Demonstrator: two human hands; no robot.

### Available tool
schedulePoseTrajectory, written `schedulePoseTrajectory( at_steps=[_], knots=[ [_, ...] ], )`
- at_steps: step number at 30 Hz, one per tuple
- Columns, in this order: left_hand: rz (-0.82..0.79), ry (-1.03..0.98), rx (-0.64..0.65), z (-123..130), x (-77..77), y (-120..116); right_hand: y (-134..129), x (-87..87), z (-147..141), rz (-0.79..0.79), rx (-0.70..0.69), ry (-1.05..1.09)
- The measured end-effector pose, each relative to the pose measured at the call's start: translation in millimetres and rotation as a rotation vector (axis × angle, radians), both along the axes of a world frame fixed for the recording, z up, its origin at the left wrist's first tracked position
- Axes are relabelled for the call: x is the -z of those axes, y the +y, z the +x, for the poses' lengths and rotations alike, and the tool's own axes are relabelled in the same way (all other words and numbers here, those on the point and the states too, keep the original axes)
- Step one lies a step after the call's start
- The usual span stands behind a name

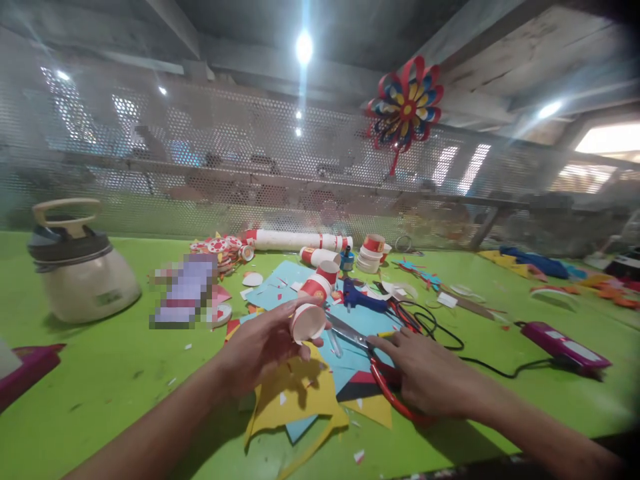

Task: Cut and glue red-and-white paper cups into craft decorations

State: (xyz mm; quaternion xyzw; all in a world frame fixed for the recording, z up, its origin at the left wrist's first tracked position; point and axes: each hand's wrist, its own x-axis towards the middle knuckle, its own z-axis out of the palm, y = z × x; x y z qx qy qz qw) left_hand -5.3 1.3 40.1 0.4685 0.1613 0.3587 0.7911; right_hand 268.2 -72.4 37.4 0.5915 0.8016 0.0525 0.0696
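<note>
My left hand (265, 337) grips a white paper cup (309, 323), its round opening turned toward me. My right hand (425, 367) is closed on a pair of scissors (383, 383) with red handles. Their metal blades point left, with the tips close to the cup; whether they touch it I cannot tell. Under both hands lie yellow paper (305, 393) and light blue paper (345, 373), strewn with small scraps. Just beyond the cup are red-and-white paper cups (316, 285). A dark blue glue gun (365, 298) rests behind the scissors.
A large jug (85, 273) with a handle stands at the left. A long stack of cups (287, 240) lies at the back. On the right, a purple power strip (565, 347) trails a black cable. A paper pinwheel (407, 110) hangs on the perforated metal screen (225, 147).
</note>
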Motion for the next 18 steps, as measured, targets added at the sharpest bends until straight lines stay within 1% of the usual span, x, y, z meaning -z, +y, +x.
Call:
schedulePoseTrajectory(
  at_steps=[2,5,9,12,15,18],
  knots=[
    [-0.001,-0.018,0.028,-2,0.8,1,0,-3.1,-2,-0.026,0.008,0.012],
    [0.058,-0.009,0.058,-6,2.7,4,0,-3.3,-5,-0.047,0.024,0.032],
    [0.181,0.021,0.1,-11,3.5,8,1,4.0,-9,-0.005,0.072,0.034],
    [0.266,0.034,0.101,-13,2.4,9,1,6.4,-13,0.036,0.098,0.034],
    [0.307,0.065,0.073,-14,1.0,8,-3,0.7,-17,0.044,0.126,0.055],
    [0.333,0.097,0.04,-14,0.1,8,-14,-8.3,-15,0.036,0.131,0.099]
  ],
)
